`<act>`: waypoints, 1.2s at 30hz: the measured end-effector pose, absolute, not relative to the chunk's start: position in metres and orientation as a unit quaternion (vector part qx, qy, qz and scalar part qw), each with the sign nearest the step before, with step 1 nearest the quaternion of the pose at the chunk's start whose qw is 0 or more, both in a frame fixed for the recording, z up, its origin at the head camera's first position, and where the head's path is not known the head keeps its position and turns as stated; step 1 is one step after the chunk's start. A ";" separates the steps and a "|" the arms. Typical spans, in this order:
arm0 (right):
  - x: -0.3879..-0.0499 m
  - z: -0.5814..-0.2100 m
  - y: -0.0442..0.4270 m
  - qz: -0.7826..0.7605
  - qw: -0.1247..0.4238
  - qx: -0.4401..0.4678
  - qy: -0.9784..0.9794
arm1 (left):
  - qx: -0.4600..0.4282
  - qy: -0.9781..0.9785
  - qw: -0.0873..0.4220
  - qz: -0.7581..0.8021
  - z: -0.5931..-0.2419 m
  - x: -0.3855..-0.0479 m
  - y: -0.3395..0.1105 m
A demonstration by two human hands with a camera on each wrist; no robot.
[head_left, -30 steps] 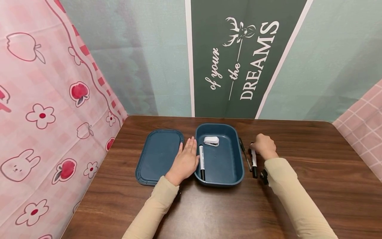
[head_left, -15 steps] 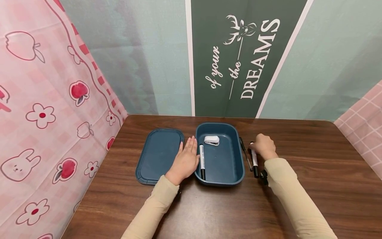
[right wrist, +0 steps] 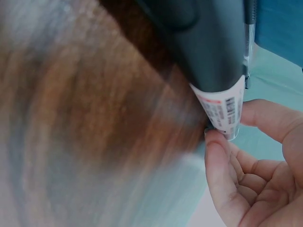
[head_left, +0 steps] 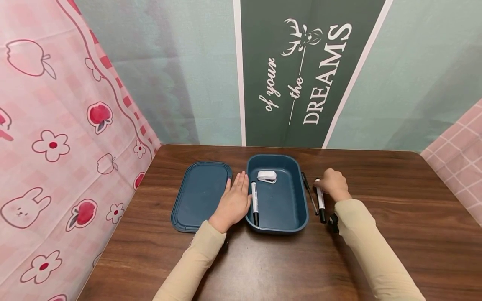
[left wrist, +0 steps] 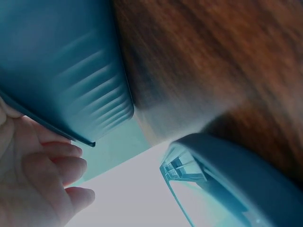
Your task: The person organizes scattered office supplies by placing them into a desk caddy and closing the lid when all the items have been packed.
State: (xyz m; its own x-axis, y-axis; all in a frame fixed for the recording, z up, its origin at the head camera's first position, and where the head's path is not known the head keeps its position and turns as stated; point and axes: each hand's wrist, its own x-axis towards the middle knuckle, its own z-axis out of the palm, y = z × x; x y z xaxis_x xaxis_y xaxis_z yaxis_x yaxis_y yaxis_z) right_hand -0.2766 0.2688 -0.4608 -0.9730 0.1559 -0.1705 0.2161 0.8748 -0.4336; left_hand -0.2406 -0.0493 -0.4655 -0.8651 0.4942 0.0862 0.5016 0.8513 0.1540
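Note:
A blue box (head_left: pixel 279 200) stands on the table with a white stapler (head_left: pixel 267 176) and a black-and-white marker (head_left: pixel 255 203) inside. The left hand (head_left: pixel 234 205) lies against its left wall, fingers straight; in the left wrist view that hand (left wrist: pixel 42 175) touches the box's rim. Right of the box, the right hand (head_left: pixel 332 184) pinches the far end of a second marker (head_left: pixel 321 201). The right wrist view has thumb and finger of the hand (right wrist: pixel 260 165) at the white label end of this marker (right wrist: pixel 225 106). A slim black pen (head_left: pixel 310 194) lies between box and marker.
A blue lid (head_left: pixel 202 196) lies flat left of the box, close to the left hand. The brown wooden table (head_left: pixel 263 267) ends at hanging cloths behind and at the left. A small black object (head_left: pixel 333 223) sits at the right sleeve's cuff.

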 end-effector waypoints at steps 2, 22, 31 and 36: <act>-0.276 -0.461 0.269 -0.238 0.066 0.096 0.964 | -0.259 -0.962 0.022 -0.085 -0.466 -0.241 -0.049; -0.278 -0.465 0.279 -0.274 0.067 0.079 0.956 | -0.254 -0.963 0.012 -0.090 -0.466 -0.241 -0.048; -0.276 -0.471 0.288 -0.336 0.075 0.058 0.937 | -0.254 -0.963 0.012 -0.086 -0.467 -0.242 -0.048; -0.276 -0.476 0.296 -0.398 0.093 0.065 0.910 | -0.255 -0.963 0.013 -0.083 -0.467 -0.242 -0.048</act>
